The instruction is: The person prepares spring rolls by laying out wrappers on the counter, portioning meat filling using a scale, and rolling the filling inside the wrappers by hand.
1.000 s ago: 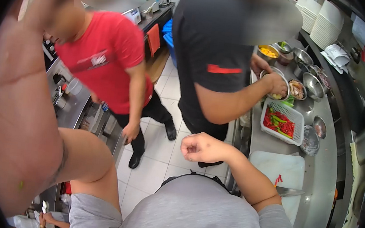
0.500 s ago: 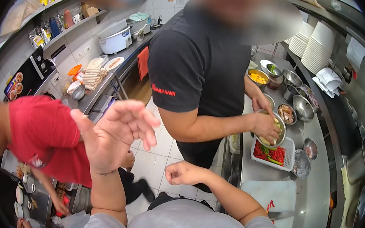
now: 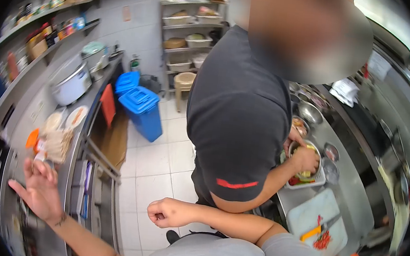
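My left hand (image 3: 43,191) is raised at the lower left, palm showing, with the fingers apart and a little curled. It holds nothing and is nearest to the steel side counter (image 3: 63,191). My right hand (image 3: 171,212) hangs in front of my body above the tiled floor, its fingers curled into a loose fist. Nothing shows inside that fist. To its right stands a co-worker in a black shirt (image 3: 240,116), both hands at a metal bowl (image 3: 293,149) of pale yellowish pieces.
A white cutting board (image 3: 300,216) carries a yellow-handled knife (image 3: 311,234) and chopped red pieces (image 3: 322,241). A white basket (image 3: 319,180) sits under the bowl. Blue bins (image 3: 142,117) and a rack (image 3: 192,25) stand behind. A rice cooker (image 3: 71,85) is on the left counter.
The view has swung, bringing the blue bins and rack into sight while the person in red has left it. My left hand has moved left and down; my right hand stays curled.
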Motion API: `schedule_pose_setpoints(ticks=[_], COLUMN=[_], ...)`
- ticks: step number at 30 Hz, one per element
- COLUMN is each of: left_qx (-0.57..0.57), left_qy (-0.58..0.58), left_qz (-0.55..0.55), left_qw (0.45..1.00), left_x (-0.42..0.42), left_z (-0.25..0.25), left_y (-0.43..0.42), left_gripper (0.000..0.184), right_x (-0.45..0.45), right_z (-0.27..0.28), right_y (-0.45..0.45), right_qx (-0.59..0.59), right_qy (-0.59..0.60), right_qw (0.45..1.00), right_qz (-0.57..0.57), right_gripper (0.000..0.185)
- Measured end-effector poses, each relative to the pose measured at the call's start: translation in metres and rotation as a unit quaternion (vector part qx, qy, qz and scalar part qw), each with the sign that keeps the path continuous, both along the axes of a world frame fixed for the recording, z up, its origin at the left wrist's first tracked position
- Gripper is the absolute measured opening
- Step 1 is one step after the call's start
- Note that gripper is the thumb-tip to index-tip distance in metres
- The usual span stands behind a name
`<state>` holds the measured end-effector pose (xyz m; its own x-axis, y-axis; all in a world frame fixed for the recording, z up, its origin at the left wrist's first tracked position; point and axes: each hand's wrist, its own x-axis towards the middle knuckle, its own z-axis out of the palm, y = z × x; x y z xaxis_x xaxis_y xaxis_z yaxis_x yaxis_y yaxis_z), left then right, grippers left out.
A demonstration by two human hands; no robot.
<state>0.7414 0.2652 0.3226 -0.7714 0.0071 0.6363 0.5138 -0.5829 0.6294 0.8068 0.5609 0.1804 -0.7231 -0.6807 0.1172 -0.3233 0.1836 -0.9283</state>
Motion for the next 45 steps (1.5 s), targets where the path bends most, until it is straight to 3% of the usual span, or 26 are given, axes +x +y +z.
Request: schedule_pose_setpoints(ticks=[2,6,8,10,12,14,15,17,19,20,21,22,25,27,30,34,38,41,45], left_qx=[-0.047,-0.199,-0.24,-0.242,-0.242,-0.231,-0.22,-0.213,-0.207,-0.21,-0.191,-0.139,-0.188,-0.23,-0.266,-0.29,-0.304,-0.298,-0.287], left_qy=[-0.11,-0.248,-0.287,-0.268,-0.272,-0.286,-0.316,-0.348,-0.4,-0.426,-0.457,-0.415,-0.541,-0.594,-0.638,-0.67,-0.684,-0.707,-0.738], left_qz=[0.024,-0.191,-0.265,-0.315,-0.362,-0.403,-0.401,-0.397,-0.374,-0.35,-0.322,-0.455,-0.351,-0.312,-0.302,-0.312,-0.335,-0.334,-0.313], left_qw=[0.993,0.929,0.889,0.878,0.858,0.838,0.831,0.822,0.811,0.807,0.807,0.775,0.741,0.705,0.657,0.608,0.572,0.547,0.524], left_x=[-0.03,-0.077,-0.099,-0.122,-0.149,-0.195,-0.214,-0.252,-0.286,-0.306,-0.324,-0.359,-0.39,-0.402,-0.429,-0.485,-0.556,-0.605,-0.67], left_z=[-0.009,-0.074,-0.118,-0.137,-0.16,-0.182,-0.191,-0.2,-0.225,-0.238,-0.255,-0.29,-0.304,-0.318,-0.349,-0.398,-0.452,-0.485,-0.515], left_y=[0.005,0.027,0.037,0.068,0.097,0.126,0.131,0.109,0.062,0.027,-0.005,-0.054,-0.064,-0.052,-0.041,-0.04,-0.059,-0.084,-0.111], left_gripper=[0.073,0.08,0.081,0.081,0.08,0.079,0.08,0.083,0.089,0.092,0.086,0.091,0.091,0.091,0.091,0.091,0.091,0.092,0.092], right_x=[-0.018,-0.038,-0.042,-0.055,-0.078,-0.113,-0.109,-0.061,0.012,0.037,0.049,0.052,-0.051,-0.106,-0.18,-0.257,-0.302,-0.306,-0.275], right_z=[0.016,0.029,0.052,0.1,0.143,0.172,0.168,0.185,0.216,0.231,0.247,0.252,0.242,0.211,0.149,0.012,-0.153,-0.235,-0.313], right_y=[0.0,0.025,0.033,0.014,0.011,0.052,0.06,0.07,0.057,0.043,0.033,0.028,0.027,0.029,0.022,0.002,-0.016,-0.039,-0.083], right_qx=[-0.035,-0.098,-0.182,-0.278,-0.366,-0.417,-0.366,-0.408,-0.491,-0.462,-0.337,-0.243,-0.279,-0.268,-0.255,-0.272,-0.277,-0.259,-0.249], right_qy=[0.003,0.025,-0.045,0.071,0.208,0.316,0.281,0.357,0.497,0.541,0.539,0.512,0.508,0.415,0.206,-0.087,-0.302,-0.382,-0.424], right_qw=[0.998,0.981,0.965,0.939,0.88,0.762,0.808,0.795,0.713,0.701,0.752,0.8,0.814,0.859,0.901,0.877,0.757,0.66,0.478], right_qz=[-0.055,-0.163,-0.184,-0.189,-0.221,-0.382,-0.366,-0.272,-0.058,0.058,0.173,0.197,0.029,-0.134,-0.285,-0.386,-0.508,-0.592,-0.728], right_gripper=[0.006,0.006,0.006,0.008,0.01,0.012,0.009,0.005,0.003,0.003,0.001,0.004,0.02,0.027,0.039,0.055,0.057,0.058,0.061])
